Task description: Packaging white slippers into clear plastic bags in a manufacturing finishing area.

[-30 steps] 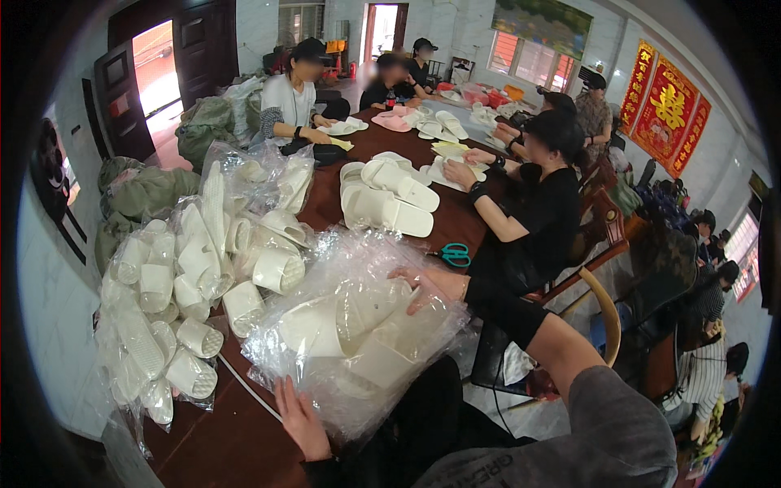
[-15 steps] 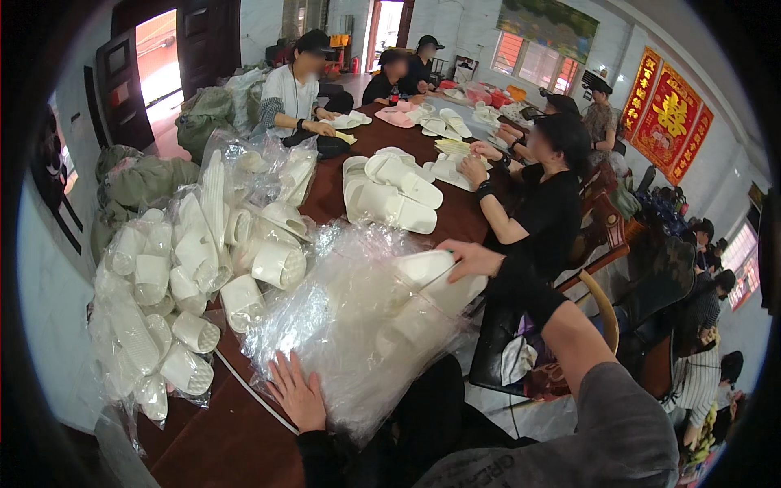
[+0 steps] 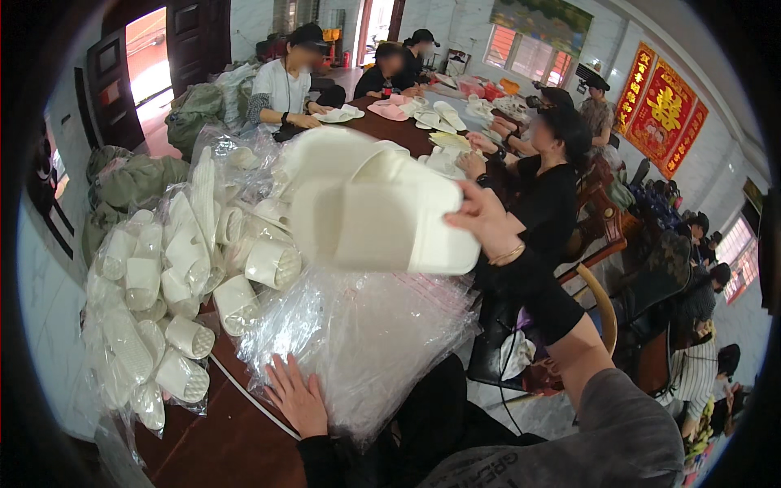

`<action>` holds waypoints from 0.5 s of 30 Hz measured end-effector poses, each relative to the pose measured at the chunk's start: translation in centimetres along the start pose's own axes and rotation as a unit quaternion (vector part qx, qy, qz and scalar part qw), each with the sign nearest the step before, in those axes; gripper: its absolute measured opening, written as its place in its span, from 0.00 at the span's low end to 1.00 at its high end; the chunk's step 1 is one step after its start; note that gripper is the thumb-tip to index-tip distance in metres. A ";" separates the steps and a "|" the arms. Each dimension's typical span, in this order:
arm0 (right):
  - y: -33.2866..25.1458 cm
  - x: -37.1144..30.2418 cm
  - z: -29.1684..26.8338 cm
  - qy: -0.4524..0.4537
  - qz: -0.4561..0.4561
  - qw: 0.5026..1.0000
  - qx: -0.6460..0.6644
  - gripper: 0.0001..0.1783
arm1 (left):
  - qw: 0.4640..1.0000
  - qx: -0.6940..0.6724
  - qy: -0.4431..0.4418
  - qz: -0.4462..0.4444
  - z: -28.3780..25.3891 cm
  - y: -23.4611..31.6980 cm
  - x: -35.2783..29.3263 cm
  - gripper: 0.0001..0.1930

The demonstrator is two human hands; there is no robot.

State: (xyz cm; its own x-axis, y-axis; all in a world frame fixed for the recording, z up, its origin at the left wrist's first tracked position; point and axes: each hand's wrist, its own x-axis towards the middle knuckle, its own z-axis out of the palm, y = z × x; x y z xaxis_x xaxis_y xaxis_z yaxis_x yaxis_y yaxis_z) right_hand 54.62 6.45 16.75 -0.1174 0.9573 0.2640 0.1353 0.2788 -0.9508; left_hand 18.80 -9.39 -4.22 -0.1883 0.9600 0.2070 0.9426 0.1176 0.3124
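My right hand (image 3: 488,224) grips a pair of white slippers (image 3: 366,224) at one end. They are held up above a stack of clear plastic bags (image 3: 366,342), and their far part is blurred by motion. My left hand (image 3: 297,396) lies flat on the near left corner of the bags, fingers spread. To the left is a big heap of white slippers packed in clear bags (image 3: 188,281). The held pair covers part of the table behind it.
The brown table (image 3: 236,439) runs away from me, with more slippers and several people seated along both sides. A co-worker in black (image 3: 553,183) sits close on my right. Chairs (image 3: 598,301) stand at the right, and green sacks (image 3: 134,179) lie at the far left.
My right hand has lifted the slippers up off the plastic bags and away from me, toward the left. My left hand stays flat on the bags.
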 end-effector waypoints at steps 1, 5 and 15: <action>0.7 -0.5 1.6 -0.043 0.008 0.999 0.021 0.33 | 1.000 0.002 -0.001 0.001 0.1 -0.3 -0.1 0.31; 4.9 -2.4 4.7 -0.209 0.085 0.974 0.023 0.34 | 1.000 0.003 0.000 0.005 0.4 -0.4 -0.1 0.30; 6.8 4.4 -6.4 -0.119 0.106 0.982 -0.103 0.21 | 1.000 0.006 0.015 0.003 0.2 -0.9 0.0 0.29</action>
State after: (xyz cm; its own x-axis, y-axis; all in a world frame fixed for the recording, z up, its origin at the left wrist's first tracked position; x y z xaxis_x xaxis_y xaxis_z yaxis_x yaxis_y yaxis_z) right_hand 61.36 12.99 12.52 -0.2883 0.9575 -0.0046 0.3740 0.1082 -0.9211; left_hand 18.01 -9.49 -4.68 -0.1900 0.9526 0.2378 0.9471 0.1140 0.3001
